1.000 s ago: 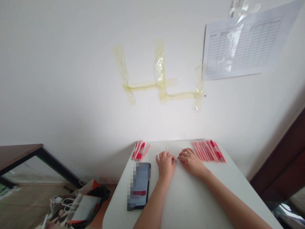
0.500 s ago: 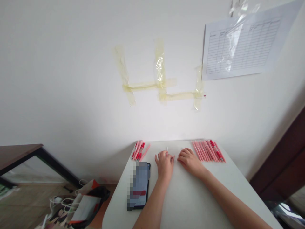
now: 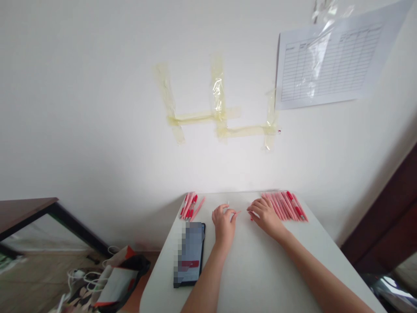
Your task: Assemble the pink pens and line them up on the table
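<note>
White surface (image 3: 257, 269) beneath, pinching a slim pink part (image 3: 238, 212) in left hand (image 3: 224, 222) between pen cluster (image 3: 190, 206) and pen row (image 3: 283, 206), with grip too blurred to tell in right hand (image 3: 266, 217), at a handling step calling for steadiness next.

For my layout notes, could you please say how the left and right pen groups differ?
The left pen group has fewer pens than the right pen group. The left pen group is bunched unevenly; the right pen group forms a wider row. The left pen group lies beyond the phone; the right pen group, beside the right hand. Both mix pink and red on the white table.
</note>
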`<state>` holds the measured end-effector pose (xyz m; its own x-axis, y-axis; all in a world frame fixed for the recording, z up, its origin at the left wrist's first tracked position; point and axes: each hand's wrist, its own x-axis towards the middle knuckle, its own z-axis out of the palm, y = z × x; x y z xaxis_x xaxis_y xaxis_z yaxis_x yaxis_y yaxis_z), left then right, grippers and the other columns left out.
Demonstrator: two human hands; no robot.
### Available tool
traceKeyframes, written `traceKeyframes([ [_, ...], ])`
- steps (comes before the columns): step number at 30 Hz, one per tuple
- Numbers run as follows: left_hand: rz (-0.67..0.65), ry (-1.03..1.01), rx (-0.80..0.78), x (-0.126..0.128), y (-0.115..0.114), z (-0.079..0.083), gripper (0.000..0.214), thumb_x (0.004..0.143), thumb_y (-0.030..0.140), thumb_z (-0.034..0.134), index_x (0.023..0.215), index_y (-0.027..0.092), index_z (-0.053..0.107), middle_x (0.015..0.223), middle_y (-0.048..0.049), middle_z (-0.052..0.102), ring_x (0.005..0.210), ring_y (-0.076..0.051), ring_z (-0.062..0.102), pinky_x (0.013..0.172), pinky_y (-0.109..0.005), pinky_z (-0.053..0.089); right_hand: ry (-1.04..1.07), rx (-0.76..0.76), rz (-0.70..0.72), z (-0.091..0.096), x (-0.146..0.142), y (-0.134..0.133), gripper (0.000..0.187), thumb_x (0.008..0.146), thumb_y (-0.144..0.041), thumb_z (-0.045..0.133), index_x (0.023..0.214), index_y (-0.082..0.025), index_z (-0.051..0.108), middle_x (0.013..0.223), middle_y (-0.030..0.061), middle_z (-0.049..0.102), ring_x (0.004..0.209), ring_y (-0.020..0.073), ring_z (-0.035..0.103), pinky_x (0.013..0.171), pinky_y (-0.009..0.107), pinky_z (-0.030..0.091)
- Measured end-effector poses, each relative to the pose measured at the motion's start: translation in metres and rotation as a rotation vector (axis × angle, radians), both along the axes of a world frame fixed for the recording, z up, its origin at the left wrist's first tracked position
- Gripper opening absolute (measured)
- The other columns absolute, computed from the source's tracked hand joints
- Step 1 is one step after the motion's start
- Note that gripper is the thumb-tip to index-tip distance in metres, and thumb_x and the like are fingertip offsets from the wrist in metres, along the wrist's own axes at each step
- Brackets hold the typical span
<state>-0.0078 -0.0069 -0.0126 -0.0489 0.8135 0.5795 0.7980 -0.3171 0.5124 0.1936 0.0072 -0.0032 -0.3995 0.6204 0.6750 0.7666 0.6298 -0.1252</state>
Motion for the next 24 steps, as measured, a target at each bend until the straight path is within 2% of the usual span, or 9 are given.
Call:
traceKeyframes([
  [9, -0.052, 0.037, -0.010, 0.0033, -0.0039, 0.0027, 0.007, 0.082, 0.020, 0.073, 0.085, 0.024, 0.076, 0.115, -0.0066, 0.063, 0.116, -0.025, 0.058, 0.111, -0.058, 0.039, 0.024, -0.015, 0.036, -0.0008, -0.0031, -0.0007, 0.012, 0.096, -0.018, 0.059, 0.101, -0.023, 0.069, 0.096, 0.0048, 0.071, 0.102, 0.0230, 0.060, 0.108, 0.050, 0.038],
  [24, -0.058, 0.033, -0.014, 0.0035, -0.0059, 0.0043, 0.007, 0.083, 0.021, 0.072, 0.086, 0.025, 0.075, 0.115, -0.0061, 0.063, 0.116, -0.023, 0.058, 0.112, -0.055, 0.039, -0.004, -0.064, 0.024, 0.0002, -0.0031, -0.0018, 0.016, 0.096, -0.018, 0.058, 0.102, -0.024, 0.071, 0.097, 0.0055, 0.071, 0.104, 0.0233, 0.060, 0.110, 0.051, 0.035],
])
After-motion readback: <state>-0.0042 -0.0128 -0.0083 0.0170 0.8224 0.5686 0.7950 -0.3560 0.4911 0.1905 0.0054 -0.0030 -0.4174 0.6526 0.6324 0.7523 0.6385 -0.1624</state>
